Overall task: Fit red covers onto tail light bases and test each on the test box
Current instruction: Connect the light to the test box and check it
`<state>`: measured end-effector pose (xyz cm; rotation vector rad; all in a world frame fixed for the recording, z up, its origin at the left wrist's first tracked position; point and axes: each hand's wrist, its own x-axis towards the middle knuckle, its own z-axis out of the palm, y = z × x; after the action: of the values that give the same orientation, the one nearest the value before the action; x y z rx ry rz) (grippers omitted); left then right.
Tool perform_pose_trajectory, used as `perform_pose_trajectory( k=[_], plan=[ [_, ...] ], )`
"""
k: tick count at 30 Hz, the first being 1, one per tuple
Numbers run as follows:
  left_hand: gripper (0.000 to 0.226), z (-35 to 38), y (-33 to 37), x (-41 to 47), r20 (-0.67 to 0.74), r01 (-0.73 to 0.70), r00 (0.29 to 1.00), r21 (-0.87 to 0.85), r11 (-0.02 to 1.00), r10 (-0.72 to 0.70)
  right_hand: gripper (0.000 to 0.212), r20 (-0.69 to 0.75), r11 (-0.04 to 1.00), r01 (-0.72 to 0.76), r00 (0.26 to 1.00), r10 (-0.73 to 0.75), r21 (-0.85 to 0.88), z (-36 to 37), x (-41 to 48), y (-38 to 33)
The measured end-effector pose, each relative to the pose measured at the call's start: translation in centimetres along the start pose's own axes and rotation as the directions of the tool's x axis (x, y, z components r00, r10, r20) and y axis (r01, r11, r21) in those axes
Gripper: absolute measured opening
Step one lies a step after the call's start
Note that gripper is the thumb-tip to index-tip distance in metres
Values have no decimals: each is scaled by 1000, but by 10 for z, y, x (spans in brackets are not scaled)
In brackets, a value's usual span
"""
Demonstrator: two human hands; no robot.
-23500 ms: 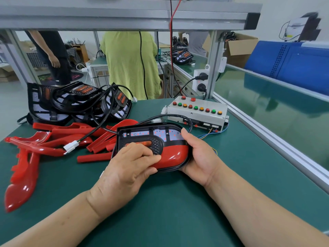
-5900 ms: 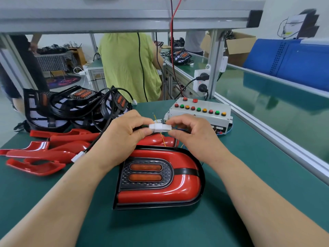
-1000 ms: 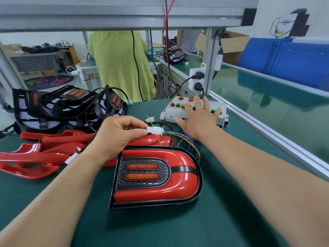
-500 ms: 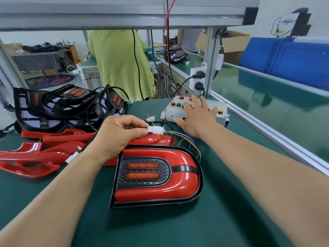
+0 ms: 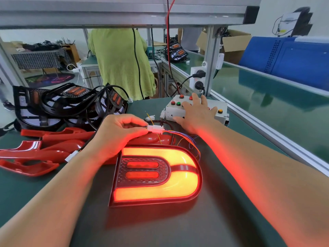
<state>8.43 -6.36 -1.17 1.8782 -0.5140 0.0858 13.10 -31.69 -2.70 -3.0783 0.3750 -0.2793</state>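
- Tail light [image 5: 160,189], glowing red and amber, lies flat on the green table [image 5: 26,189] between both forearms.
- Loose red covers [image 5: 44,154] lie heaped to its left.
- Test box [image 5: 170,113] stands behind it; right hand [image 5: 197,113] rests flat on its buttons, fingers straight.
- Left hand [image 5: 117,134] pinches the white connector [image 5: 155,129] above the light's far edge.

Both forearms, bare, reach forward from the bottom corners. The left hand [image 5: 119,134] is curled, thumb and forefinger pinching a connector [image 5: 155,129]. The right hand [image 5: 196,116] lies farther out, palm down, fingers straight and spread, on the box [image 5: 170,114]. Red light tints both wrists.
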Motion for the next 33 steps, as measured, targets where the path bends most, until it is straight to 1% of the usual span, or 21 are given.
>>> perform_pose_trajectory(
  k=[7, 11, 16, 21, 26, 33],
  plan=[
    [25, 0, 0, 1, 3, 6, 1000, -6, 1000, -5, 69, 22, 1000, 11, 1000, -10, -16, -6, -3, 0],
    [20, 2, 0, 2, 11, 9, 1000, -39, 999, -8, 72, 43, 1000, 5, 999, -5, -5, -9, -2, 2],
    [23, 2, -1, 3, 7, 0, 1000, -31, 1000, 0, 69, 51, 1000, 9, 999, -8, -30, -8, 0, 3],
    [21, 2, 0, 2, 7, 0, 1000, -29, 1000, 1, 70, 29, 998, 26, 999, -25, -65, 0, -2, 5],
    [30, 3, 2, 0, -6, -10, 1000, -19, 1000, 9, 72, -4, 998, 40, 999, -40, -52, 5, -3, 6],
    [26, 1, 0, 1, 0, -6, 1000, -10, 1000, 6, 74, -4, 998, 37, 999, -37, -51, 4, -4, 6]
  ],
)
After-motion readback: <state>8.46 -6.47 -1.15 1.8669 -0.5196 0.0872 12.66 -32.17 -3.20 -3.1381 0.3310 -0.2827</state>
